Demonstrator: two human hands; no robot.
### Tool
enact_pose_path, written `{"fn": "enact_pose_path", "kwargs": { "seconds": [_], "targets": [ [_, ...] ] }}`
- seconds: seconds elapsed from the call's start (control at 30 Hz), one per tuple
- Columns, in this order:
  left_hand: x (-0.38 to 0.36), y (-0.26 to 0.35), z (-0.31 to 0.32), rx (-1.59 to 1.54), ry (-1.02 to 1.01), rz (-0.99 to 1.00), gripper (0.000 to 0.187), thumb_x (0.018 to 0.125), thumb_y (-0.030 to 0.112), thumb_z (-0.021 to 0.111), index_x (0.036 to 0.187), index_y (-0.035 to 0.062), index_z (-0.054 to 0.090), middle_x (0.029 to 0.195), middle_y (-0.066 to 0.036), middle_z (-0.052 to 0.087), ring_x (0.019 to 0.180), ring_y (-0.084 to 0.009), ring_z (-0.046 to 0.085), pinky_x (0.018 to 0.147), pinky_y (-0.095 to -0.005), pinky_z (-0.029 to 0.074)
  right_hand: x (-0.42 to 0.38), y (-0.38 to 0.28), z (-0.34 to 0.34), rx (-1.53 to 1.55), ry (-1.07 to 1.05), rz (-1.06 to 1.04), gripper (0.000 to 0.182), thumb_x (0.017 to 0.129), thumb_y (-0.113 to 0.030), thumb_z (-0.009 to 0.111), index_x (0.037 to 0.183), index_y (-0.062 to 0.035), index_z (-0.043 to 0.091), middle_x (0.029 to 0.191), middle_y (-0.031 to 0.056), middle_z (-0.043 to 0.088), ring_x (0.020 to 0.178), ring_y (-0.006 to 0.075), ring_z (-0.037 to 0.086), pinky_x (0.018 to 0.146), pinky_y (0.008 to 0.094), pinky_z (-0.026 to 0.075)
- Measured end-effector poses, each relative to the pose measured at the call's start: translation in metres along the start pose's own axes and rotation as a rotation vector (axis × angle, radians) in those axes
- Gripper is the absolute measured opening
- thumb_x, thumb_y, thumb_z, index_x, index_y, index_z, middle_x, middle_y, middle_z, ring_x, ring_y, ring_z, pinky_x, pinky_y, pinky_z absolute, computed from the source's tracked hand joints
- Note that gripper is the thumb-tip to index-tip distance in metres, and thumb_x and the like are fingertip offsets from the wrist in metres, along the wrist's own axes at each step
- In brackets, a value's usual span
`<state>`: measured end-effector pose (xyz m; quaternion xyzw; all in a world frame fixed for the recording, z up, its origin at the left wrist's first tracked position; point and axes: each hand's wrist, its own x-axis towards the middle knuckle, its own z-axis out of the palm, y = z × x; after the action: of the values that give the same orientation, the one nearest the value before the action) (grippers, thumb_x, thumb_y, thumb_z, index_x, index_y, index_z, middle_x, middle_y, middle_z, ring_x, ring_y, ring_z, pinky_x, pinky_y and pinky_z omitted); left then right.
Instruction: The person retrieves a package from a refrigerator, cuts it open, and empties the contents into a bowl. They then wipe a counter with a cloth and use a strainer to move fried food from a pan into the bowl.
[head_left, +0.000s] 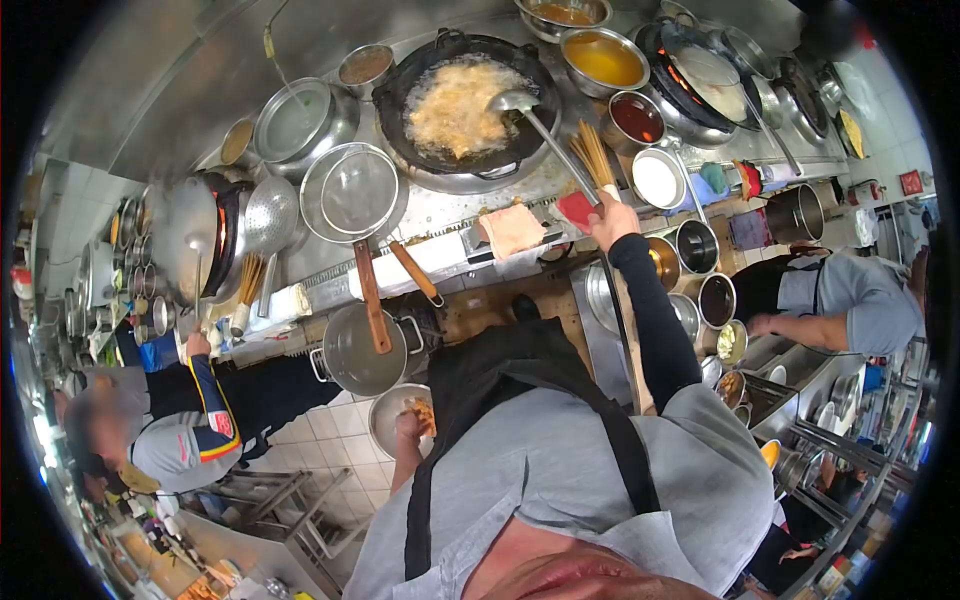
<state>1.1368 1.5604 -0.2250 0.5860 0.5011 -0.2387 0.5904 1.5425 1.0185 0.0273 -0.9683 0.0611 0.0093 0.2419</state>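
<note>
My right hand (612,222) is closed around the long handle of a metal ladle (550,145). The ladle's bowl rests at the right side of a black wok (393,105), where pale golden pieces of food (460,105) bubble in foaming oil. Low on the left, my left hand (408,428) is over a metal bowl (382,408), its fingers curled close to orange-brown food pieces (425,416). Whatever those fingers grip is hidden. Beside that bowl stands a large two-handled pot (365,350), with a wooden-handled strainer (350,190) above it.
Bowls of yellow liquid (604,60), dark red sauce (637,118) and white contents (658,178) stand right of the wok. A bamboo brush (593,155) and a folded cloth (512,230) are at the counter edge. Co-workers stand left (190,425) and right (845,300).
</note>
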Motion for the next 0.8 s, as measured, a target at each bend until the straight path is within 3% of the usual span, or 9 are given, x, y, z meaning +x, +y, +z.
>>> {"fn": "enact_pose_path", "kwargs": {
  "seconds": [0.1,0.23,0.37,0.47,0.5,0.6,0.63,0.8],
  "targets": [
    [-0.034,0.056,0.019,0.018,0.096,-0.018,0.034,0.098,0.020,0.051,0.121,-0.0035,0.057,0.103,-0.017,0.063,0.086,-0.0247,0.066,0.067,-0.0359,0.062,-0.007,0.007,0.033,0.276,0.109,0.095,0.051,0.083,-0.017,0.069,0.130,-0.0020,0.058,0.097,0.0261,0.070,0.097,0.0438,0.067,0.086,0.0469,0.053],
    [-0.030,0.053,0.014,-0.003,0.061,0.021,0.034,0.098,0.019,0.051,0.122,-0.0039,0.056,0.105,-0.017,0.062,0.089,-0.0258,0.065,0.069,-0.0368,0.062,-0.006,-0.007,0.049,0.301,0.247,0.149,0.053,0.082,-0.017,0.072,0.130,0.0029,0.058,0.093,0.0225,0.071,0.087,0.0369,0.070,0.081,0.0424,0.053],
    [-0.068,0.061,0.028,0.163,0.093,0.018,0.032,0.096,0.019,0.050,0.119,-0.0030,0.057,0.104,-0.015,0.064,0.087,-0.0252,0.065,0.068,-0.0377,0.061,-0.002,-0.004,0.083,0.344,0.317,0.282,0.056,0.083,-0.015,0.072,0.135,-0.0015,0.055,0.095,0.0219,0.071,0.089,0.0363,0.070,0.083,0.0421,0.053],
    [-0.066,0.013,0.020,-0.114,-0.083,0.043,0.032,0.095,0.021,0.051,0.117,-0.0001,0.060,0.100,-0.014,0.066,0.083,-0.0246,0.066,0.064,-0.0375,0.056,0.005,0.007,0.115,0.334,0.395,0.249,0.066,0.084,-0.013,0.071,0.144,-0.0039,0.046,0.096,0.0216,0.071,0.089,0.0373,0.069,0.082,0.0429,0.053],
    [-0.055,-0.017,0.013,-0.283,-0.177,0.056,0.032,0.094,0.022,0.051,0.117,0.0011,0.061,0.099,-0.014,0.066,0.082,-0.0246,0.066,0.062,-0.0371,0.053,0.008,0.009,0.116,0.324,0.283,0.260,0.073,0.086,-0.011,0.067,0.153,-0.0115,0.035,0.096,0.0246,0.070,0.088,0.0414,0.068,0.081,0.0471,0.052],
    [-0.023,-0.069,0.007,0.040,0.049,-0.187,0.032,0.093,0.024,0.053,0.116,0.0045,0.063,0.092,-0.013,0.067,0.078,-0.0255,0.066,0.058,-0.0367,0.046,0.020,0.030,0.152,0.244,0.269,0.203,0.075,0.088,-0.010,0.063,0.155,-0.0189,0.031,0.094,0.0275,0.069,0.086,0.0456,0.067,0.080,0.0514,0.051],
    [-0.019,-0.078,0.003,0.003,0.055,-0.199,0.033,0.092,0.025,0.054,0.116,0.0041,0.063,0.092,-0.013,0.066,0.079,-0.0261,0.066,0.058,-0.0367,0.045,0.020,0.036,0.163,0.268,0.247,0.219,0.075,0.089,-0.011,0.061,0.156,-0.0231,0.030,0.093,0.0303,0.067,0.085,0.0480,0.065,0.080,0.0537,0.050],
    [-0.044,-0.081,-0.001,-0.100,0.156,-0.180,0.036,0.092,0.026,0.057,0.115,-0.0001,0.063,0.099,-0.015,0.062,0.082,-0.0285,0.065,0.055,-0.0386,0.044,0.029,0.067,0.187,0.188,0.211,0.240,0.079,0.089,-0.014,0.062,0.158,-0.0235,0.025,0.093,0.0317,0.067,0.087,0.0488,0.065,0.081,0.0532,0.050]
  ]
}}
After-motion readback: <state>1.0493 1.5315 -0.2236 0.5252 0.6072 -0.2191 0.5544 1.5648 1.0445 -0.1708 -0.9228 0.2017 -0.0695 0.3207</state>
